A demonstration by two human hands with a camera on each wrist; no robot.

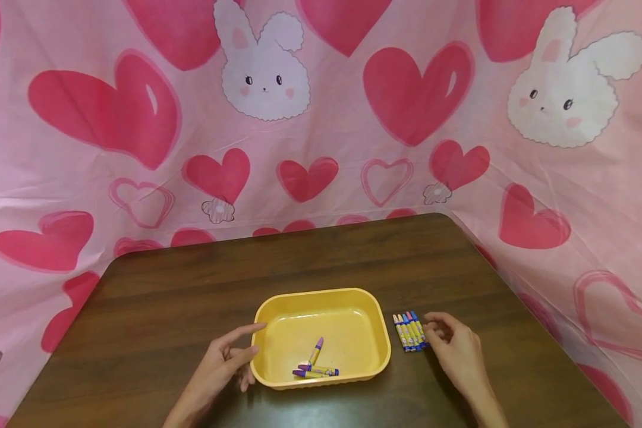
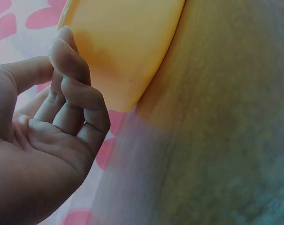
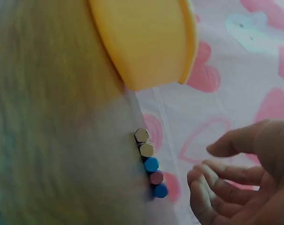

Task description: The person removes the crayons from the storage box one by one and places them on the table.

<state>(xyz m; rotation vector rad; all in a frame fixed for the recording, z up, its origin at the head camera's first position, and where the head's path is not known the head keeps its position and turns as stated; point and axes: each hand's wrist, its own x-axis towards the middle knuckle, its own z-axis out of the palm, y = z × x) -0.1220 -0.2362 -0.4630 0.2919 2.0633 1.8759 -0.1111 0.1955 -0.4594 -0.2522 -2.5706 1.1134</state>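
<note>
Left hand (image 1: 227, 356), fingers loosely bent, at the left rim of a yellow tray (image 1: 348, 342); right hand (image 1: 457, 348), thumb and fingertips narrowly parted, just right of a crayon row (image 1: 408, 334). Dark table (image 1: 192, 291) beneath. Three purple-tipped crayons (image 1: 321, 370) lie in the tray's near part; wrapper print seems too small to read.

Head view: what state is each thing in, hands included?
Yellow tray: upright on the table, open-topped.
Tray crayons: three, loose by its near wall.
Crayon row: side by side, right of the tray.
Left hand: fingers at the tray's left rim.
Right hand: beside the row, fingers loosely curled.
</note>
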